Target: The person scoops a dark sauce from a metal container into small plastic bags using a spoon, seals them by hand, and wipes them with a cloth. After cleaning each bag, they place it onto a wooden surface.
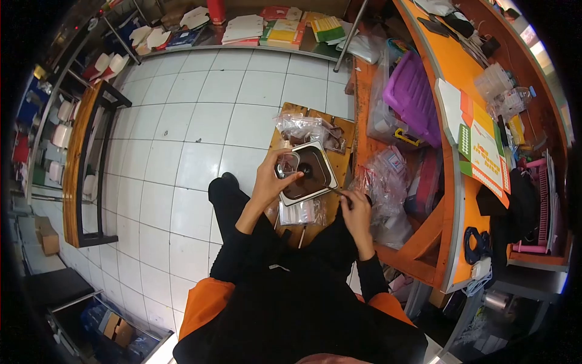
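Note:
A metal container (330, 167) with dark brown contents rests on a small wooden table (342, 127). Over its left side, my left hand (271, 180) grips a small clear plastic cup (287, 164). My right hand (356, 213) is closed on the handle of a utensil (335, 191), which reaches over the container's lower right rim; its far end lies in or above the dark contents. Clear plastic bags (301, 128) lie behind the container. In front of it is a clear packet of pale items (297, 215).
To the right, an orange-topped counter (458, 60) carries printed cardboard sheets (479, 145), with a purple basket (409, 97) and plastic bags (388, 182) beneath. A wooden bench with black legs (82, 164) stands left. Stacked cartons (285, 30) line the back shelf.

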A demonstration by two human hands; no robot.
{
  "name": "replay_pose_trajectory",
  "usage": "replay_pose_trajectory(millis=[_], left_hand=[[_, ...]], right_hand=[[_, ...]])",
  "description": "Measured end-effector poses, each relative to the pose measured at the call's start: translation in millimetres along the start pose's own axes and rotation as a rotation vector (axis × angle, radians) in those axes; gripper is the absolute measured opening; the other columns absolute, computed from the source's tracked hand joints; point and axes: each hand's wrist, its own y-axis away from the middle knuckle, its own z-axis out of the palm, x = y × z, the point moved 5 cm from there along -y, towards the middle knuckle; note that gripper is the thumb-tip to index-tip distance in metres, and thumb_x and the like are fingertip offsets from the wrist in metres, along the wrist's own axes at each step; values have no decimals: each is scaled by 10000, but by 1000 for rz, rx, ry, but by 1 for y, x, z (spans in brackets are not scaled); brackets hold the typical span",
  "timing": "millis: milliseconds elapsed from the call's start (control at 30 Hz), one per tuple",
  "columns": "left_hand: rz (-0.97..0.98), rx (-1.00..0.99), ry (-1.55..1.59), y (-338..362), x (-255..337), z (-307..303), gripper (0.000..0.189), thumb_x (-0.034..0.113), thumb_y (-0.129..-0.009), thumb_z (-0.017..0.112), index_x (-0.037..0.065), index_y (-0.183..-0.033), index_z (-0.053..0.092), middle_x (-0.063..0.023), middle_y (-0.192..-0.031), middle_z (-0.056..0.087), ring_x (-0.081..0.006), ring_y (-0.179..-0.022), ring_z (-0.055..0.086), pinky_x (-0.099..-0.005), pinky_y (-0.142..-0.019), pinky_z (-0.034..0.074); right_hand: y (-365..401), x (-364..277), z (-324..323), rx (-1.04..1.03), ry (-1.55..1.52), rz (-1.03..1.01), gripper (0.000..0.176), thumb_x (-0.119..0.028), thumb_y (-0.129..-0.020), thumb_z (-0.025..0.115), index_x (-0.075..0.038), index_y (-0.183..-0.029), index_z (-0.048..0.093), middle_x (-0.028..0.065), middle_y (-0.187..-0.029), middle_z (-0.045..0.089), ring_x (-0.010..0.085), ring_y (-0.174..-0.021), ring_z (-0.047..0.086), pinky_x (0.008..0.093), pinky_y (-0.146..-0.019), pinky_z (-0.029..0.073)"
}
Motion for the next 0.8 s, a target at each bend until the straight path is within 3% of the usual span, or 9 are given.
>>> replay_pose_trajectory(millis=[67,167,267,433,533,700,800], left_hand=[[-32,-19,-16,3,0,4,544,106,-647,777,5,-1109,509,-82,-978,594,-163,-898,569,-286,-819,444],[-74,-40,52,6,2,12,539,134,-647,782,7,-1094,511,-92,-955,602,-176,-883,580,-289,-793,454],[-147,-81,155,11,2,20,563,109,-647,780,13,-1120,488,-80,-969,586,-167,-896,567,-286,-805,449],[-162,-161,426,11,13,21,595,51,-664,762,15,-1165,445,-72,-1044,545,-155,-946,536,-284,-838,444],[-103,-222,409,8,14,13,556,18,-688,735,3,-1161,443,-83,-1102,521,-151,-976,528,-273,-842,449],[-133,-75,483,9,13,8,151,-28,-815,589,-46,-963,567,-73,-889,620,-122,-824,600,-227,-746,478],[-135,-75,454,11,16,12,119,-26,-818,585,-47,-934,580,-68,-861,626,-118,-811,602,-225,-734,480]], right_hand=[[3,1,21,-27,181,-167,210,-105,-735,639,-35,-932,624,94,-839,569,285,-839,532,367,-739,407],[-11,-36,27,16,108,-256,305,-134,-697,679,-58,-981,597,91,-925,563,291,-941,504,392,-817,370],[-27,-68,29,53,-152,-235,367,-159,-681,700,-62,-1008,568,93,-970,555,307,-941,506,395,-822,371],[-34,-68,37,86,-322,-192,216,-134,-740,666,-39,-920,589,115,-889,583,308,-866,538,370,-776,399],[-37,-61,32,3,-503,-73,144,-96,-773,635,-15,-883,590,134,-851,594,299,-809,569,344,-714,429],[-40,-60,21,-74,-615,-68,153,-71,-773,630,-2,-903,586,129,-859,600,252,-808,600,310,-686,452],[-39,-74,10,-48,-641,-93,181,-71,-758,644,-4,-918,589,110,-857,602,225,-821,602,299,-706,453]])
